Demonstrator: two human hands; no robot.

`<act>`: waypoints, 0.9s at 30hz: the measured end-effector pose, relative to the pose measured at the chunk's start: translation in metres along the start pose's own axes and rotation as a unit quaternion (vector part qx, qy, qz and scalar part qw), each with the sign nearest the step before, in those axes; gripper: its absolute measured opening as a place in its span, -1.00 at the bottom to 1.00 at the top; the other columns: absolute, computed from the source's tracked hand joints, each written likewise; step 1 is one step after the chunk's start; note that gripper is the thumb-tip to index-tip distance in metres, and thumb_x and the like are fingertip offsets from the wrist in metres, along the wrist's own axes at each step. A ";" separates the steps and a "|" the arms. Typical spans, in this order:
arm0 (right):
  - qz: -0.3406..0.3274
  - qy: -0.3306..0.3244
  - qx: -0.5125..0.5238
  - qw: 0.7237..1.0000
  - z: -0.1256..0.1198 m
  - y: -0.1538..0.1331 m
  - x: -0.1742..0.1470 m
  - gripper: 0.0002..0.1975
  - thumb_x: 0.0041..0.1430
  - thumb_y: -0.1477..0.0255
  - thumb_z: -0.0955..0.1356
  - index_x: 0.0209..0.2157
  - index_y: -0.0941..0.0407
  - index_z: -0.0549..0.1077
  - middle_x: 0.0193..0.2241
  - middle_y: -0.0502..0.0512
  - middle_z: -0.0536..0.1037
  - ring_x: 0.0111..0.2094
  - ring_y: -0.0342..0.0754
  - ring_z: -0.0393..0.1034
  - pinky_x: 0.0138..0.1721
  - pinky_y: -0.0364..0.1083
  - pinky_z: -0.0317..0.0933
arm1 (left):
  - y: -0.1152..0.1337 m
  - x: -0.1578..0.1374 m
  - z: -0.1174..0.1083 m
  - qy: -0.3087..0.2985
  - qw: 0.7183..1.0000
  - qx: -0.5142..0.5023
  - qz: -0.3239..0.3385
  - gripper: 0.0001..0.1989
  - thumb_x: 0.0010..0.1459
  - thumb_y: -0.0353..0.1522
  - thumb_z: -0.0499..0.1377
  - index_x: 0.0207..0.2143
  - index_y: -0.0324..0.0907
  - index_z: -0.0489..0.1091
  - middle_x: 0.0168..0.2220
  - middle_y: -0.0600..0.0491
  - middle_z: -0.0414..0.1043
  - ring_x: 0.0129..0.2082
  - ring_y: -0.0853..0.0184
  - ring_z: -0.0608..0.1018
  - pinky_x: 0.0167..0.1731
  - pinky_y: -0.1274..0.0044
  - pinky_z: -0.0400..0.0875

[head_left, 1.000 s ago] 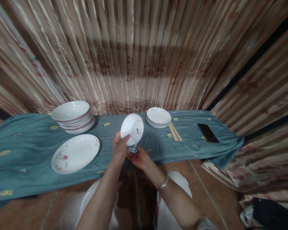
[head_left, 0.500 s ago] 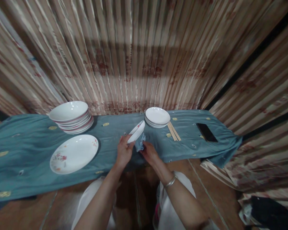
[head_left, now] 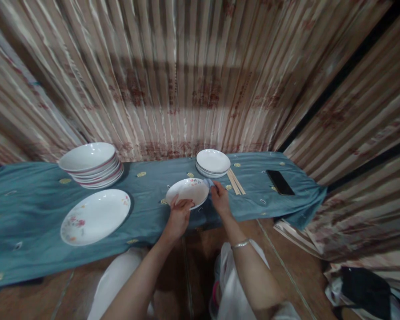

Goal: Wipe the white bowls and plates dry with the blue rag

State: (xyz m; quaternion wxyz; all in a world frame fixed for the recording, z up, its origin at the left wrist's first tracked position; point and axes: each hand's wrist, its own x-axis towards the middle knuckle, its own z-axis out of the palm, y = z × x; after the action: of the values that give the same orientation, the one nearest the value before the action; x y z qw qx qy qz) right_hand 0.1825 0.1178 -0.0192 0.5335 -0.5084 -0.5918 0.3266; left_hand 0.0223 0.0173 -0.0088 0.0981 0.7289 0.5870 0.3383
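Observation:
In front of me a white flowered plate (head_left: pixel 190 191) is held tilted, its inner face toward me. My left hand (head_left: pixel 180 217) grips its near-left rim, thumb on the inner face. Pinched in my right hand (head_left: pixel 220 198) is a light blue cloth (head_left: pixel 209 182), touching the plate's right rim. Just beyond my right hand stands a small stack of white plates (head_left: pixel 213 161) with dark rims. A large oval flowered platter (head_left: pixel 100 218) lies flat to the left of my left hand.
A stack of white bowls (head_left: pixel 90 162) stands at the back left. Wooden chopsticks (head_left: pixel 236 182) and a black phone (head_left: pixel 280 182) lie on the right. A teal tablecloth (head_left: pixel 150 191) covers the narrow table, with pleated curtains (head_left: pixel 186 89) behind. A dark bag (head_left: pixel 365 291) rests on the floor.
The plate has turned from edge-on to showing me its inner face. My right hand has moved up and right with the cloth, from beneath the plate to its right rim.

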 end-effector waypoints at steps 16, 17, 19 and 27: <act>-0.145 -0.114 -0.283 0.941 -0.006 0.011 -0.003 -0.64 0.18 0.61 0.22 -0.04 0.15 0.48 -0.13 0.27 0.57 -0.09 0.07 0.47 0.01 0.05 0.32 | -0.008 -0.017 0.008 -0.010 0.998 -0.045 0.032 -0.66 0.04 -0.41 0.17 -0.08 -0.19 0.40 0.04 -0.17 0.44 0.15 0.10 0.37 0.26 0.11 -0.15; -0.148 -0.113 -0.292 0.938 -0.005 0.010 -0.002 -0.64 0.18 0.61 0.22 -0.04 0.15 0.48 -0.14 0.28 0.57 -0.09 0.06 0.46 0.01 0.04 0.32 | -0.009 -0.018 0.008 0.021 0.998 -0.058 0.031 -0.61 0.06 -0.35 0.19 -0.02 -0.18 0.37 0.09 -0.18 0.40 0.19 0.08 0.32 0.27 0.10 -0.19; -0.157 -0.107 -0.312 0.931 0.000 0.009 0.000 -0.65 0.18 0.63 0.22 -0.05 0.16 0.47 -0.15 0.27 0.57 -0.09 0.05 0.46 0.01 0.02 0.31 | -0.015 -0.019 0.007 0.093 0.991 -0.092 -0.004 -0.56 0.10 -0.30 0.17 0.06 -0.16 0.32 0.15 -0.17 0.33 0.25 0.09 0.24 0.27 0.11 -0.19; -0.203 -0.142 -0.396 0.885 0.017 -0.003 0.014 -0.69 0.22 0.65 0.20 -0.09 0.20 0.45 -0.19 0.27 0.55 -0.14 0.04 0.42 -0.02 0.02 0.23 | -0.060 -0.014 0.014 0.263 0.821 -0.404 -0.307 -0.56 -0.01 -0.30 0.24 -0.03 -0.14 0.36 0.07 -0.11 0.39 0.12 0.12 0.38 0.15 0.25 0.16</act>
State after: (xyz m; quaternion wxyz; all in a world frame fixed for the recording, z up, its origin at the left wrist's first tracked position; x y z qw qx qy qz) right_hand 0.1661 0.1325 -0.0161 0.2532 -0.4944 -0.8313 0.0186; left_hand -0.0171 0.0256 -0.0571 0.3241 0.2891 0.5949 0.6763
